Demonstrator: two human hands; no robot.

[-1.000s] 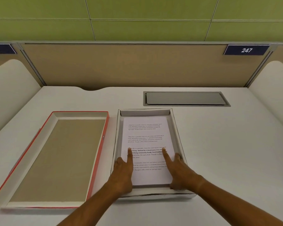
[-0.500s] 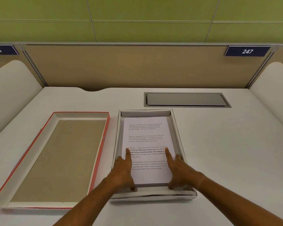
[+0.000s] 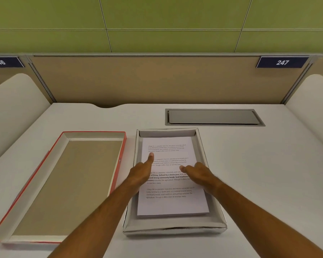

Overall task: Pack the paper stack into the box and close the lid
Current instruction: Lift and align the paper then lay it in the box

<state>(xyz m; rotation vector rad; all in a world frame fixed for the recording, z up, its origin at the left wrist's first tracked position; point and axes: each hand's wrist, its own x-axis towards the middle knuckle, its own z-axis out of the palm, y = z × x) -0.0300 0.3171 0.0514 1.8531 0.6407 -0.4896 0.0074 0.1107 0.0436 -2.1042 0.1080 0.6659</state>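
Note:
A white paper stack [image 3: 171, 202] with printed text lies flat inside the open white box [image 3: 173, 229] at the desk's middle. My left hand [image 3: 141, 173] rests over the stack's left side with its index finger stretched out onto the top sheet. Over the stack's right side sits my right hand [image 3: 198, 173], fingers loosely curled, index tip on the paper. Neither hand grips anything. The lid [image 3: 63, 183], red-edged with a brown inside, lies upside down on the desk to the left of the box.
A grey recessed cable hatch [image 3: 213, 117] sits in the desk behind the box. Tan partitions [image 3: 157, 81] enclose the back, and curved white side panels [image 3: 13, 101] flank the desk. White desk surface [image 3: 268, 174] stretches to the right of the box.
Both hands have slid from the stack's near end toward its far half, the left index finger reaching furthest. The paper and box have stayed put.

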